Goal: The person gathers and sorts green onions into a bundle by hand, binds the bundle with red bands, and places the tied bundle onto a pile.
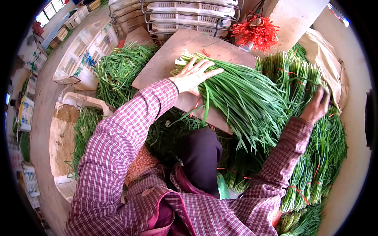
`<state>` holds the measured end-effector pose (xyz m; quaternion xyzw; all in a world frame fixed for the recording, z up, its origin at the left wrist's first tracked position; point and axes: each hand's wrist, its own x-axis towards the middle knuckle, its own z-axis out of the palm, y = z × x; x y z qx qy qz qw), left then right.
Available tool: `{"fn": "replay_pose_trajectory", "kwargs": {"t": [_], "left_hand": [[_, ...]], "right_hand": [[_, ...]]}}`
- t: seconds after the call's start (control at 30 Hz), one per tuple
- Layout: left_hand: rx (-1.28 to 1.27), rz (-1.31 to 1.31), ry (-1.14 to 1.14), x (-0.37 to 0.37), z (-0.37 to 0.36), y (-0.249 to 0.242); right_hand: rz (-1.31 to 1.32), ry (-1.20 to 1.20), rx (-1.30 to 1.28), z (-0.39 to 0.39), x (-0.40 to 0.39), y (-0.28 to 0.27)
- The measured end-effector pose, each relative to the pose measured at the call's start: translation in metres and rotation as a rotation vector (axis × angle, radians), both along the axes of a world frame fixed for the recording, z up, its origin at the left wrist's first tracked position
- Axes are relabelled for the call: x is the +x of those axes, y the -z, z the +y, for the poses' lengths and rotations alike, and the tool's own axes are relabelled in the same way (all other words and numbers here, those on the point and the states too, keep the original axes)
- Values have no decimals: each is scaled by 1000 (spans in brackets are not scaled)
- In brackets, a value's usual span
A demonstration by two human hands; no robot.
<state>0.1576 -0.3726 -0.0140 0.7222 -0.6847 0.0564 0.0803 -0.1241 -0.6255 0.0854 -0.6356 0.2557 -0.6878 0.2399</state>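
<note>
A thick pile of loose garlic chives [244, 88] lies across a brown board [165, 59], pale stem ends to the upper left and leaves hanging over the right edge. My left hand [193, 76] rests on the stem end with its fingers spread. Off to the right, my right hand [316, 105] is raised beside tied chive bundles [289, 74], its fingers bent and drawn together. A thin green stalk [302, 80] runs to its fingertips. Red ties circle several of these bundles. One red tie [195, 107] lies on the board below my left hand.
A bunch of red ties [256, 32] hangs behind the board. White crates [189, 17] are stacked at the back. Loose chives [122, 70] are heaped left of the board, near another white crate [84, 51]. More tied bundles [315, 173] line the wall at right. A tan cloth [327, 63] lies behind them.
</note>
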Motion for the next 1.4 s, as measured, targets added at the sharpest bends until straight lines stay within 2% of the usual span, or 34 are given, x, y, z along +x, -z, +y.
{"fn": "replay_pose_trajectory", "kwargs": {"t": [0.03,0.13,0.2,0.27,0.3,0.33,0.4,0.47,0.6,0.67,0.73,0.8,0.87,0.93,0.97,1.0,1.07,1.2,1.27,1.4], "left_hand": [[11,6,-7,-1,0,-2],[-27,15,0,1,-1,2],[-10,18,8,2,-1,1],[-8,-15,7,1,-1,-1],[16,-16,9,5,-3,3],[16,-16,4,6,-3,6],[-55,3,17,5,-2,10],[49,-11,-16,3,-1,0],[12,-14,-9,4,-2,4],[-7,-24,-12,5,-3,6],[-23,-19,-17,4,-2,6],[-5,23,3,5,0,4],[-2,10,-10,5,0,4],[0,-3,-15,5,-2,7],[-9,11,-4,6,-3,8],[-19,24,3,7,-2,9],[-14,18,-15,5,-1,3],[16,21,-13,5,-2,-1],[47,70,-10,7,-4,1],[91,69,-26,5,-3,-3]], "right_hand": [[-100,-8,106,13,-5,-21],[-245,-558,95,73,1,-55],[-48,-936,230,137,17,-62],[399,-1462,339,177,33,-54],[650,-1533,420,194,46,-47],[803,-1583,363,195,66,-21],[1045,-1180,-298,188,99,45],[1371,-792,-453,187,112,81],[1402,-555,-633,174,120,124],[1379,-604,-615,164,109,124],[1354,-746,-500,169,96,94],[1245,-929,-399,194,78,54],[1176,-1494,-337,220,69,29],[1202,-2079,199,238,70,20],[1267,-1938,18,234,79,26],[1042,-1664,-247,225,90,48],[1257,-1225,-430,198,114,84],[1414,-1073,-579,188,132,116],[1367,-983,-847,184,134,128],[1338,-978,-846,183,132,134]]}}
